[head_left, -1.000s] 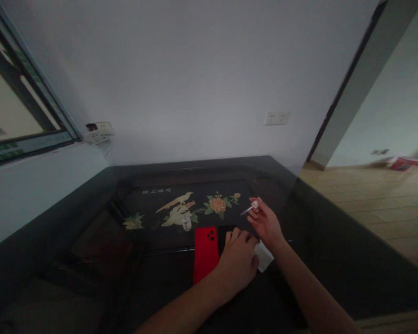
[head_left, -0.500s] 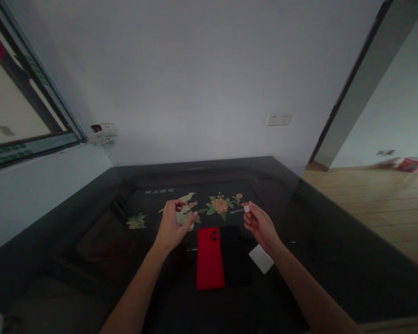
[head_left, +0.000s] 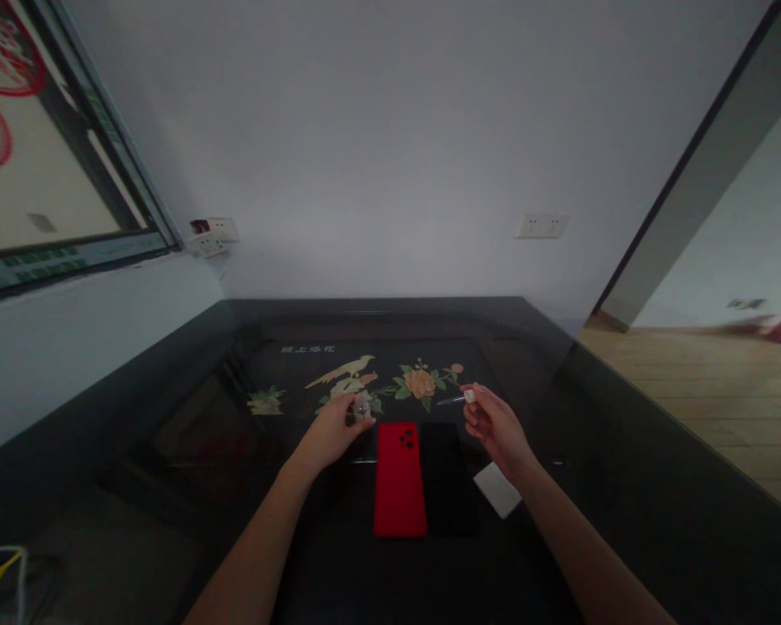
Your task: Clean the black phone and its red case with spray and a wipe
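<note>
My left hand (head_left: pixel 335 430) is closed on a small clear bottle (head_left: pixel 363 405), pinched between thumb and fingers above the tabletop. My right hand (head_left: pixel 495 425) pinches a white-capped stick (head_left: pixel 469 396) with a thin clear stem pointing left; whether it is a dropper or a brush I cannot tell. Between and below the hands lies a red phone (head_left: pixel 400 482) or phone case, its camera cutouts at the upper right. Flush against its right side is a flat black rectangle (head_left: pixel 450 482), hard to make out on the dark surface. A white square pad (head_left: pixel 497 490) rests under my right wrist.
The glossy black table (head_left: pixel 390 317) carries a printed bird and flowers (head_left: pixel 419 382) and meets a pale wall. Wall sockets (head_left: pixel 542 226) are at the back right, with others (head_left: pixel 209 239) in the left corner beside a window. A yellow and white cable (head_left: pixel 3 573) shows at bottom left.
My left hand, open with fingers apart before, has lowered slightly and closed on the small bottle. My right hand still holds the white-capped stick. The view has shifted a little left.
</note>
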A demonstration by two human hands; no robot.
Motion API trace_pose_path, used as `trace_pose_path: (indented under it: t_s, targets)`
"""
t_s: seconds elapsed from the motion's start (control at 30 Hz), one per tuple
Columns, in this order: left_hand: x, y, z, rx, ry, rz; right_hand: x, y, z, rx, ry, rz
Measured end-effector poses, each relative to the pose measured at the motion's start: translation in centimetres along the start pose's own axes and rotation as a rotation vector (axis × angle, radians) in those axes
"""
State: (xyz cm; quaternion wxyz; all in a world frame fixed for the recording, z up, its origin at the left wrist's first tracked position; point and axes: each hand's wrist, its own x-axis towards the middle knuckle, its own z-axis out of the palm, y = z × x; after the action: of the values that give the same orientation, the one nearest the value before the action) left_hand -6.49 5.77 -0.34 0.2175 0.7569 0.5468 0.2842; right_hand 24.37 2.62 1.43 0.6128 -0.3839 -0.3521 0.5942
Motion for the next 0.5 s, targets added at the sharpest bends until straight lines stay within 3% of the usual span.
trace_pose_path:
  t_s: [0.17,0.33,0.5]
  targets:
    - [-0.6,2.5,0.7,-0.142,0.098,0.025,-0.1,0.5,0.0,-0.174,-0.039,-0.023]
    - [-1.3,5.0,1.0,-0.057,0.012,0.238,-0.3,0.8,0.1,-0.295,-0.122,-0.074]
    - [-1.8,5.8,1.0,-0.019,-0.063,0.29,-0.2,0.9,0.2,-0.391,-0.157,-0.12]
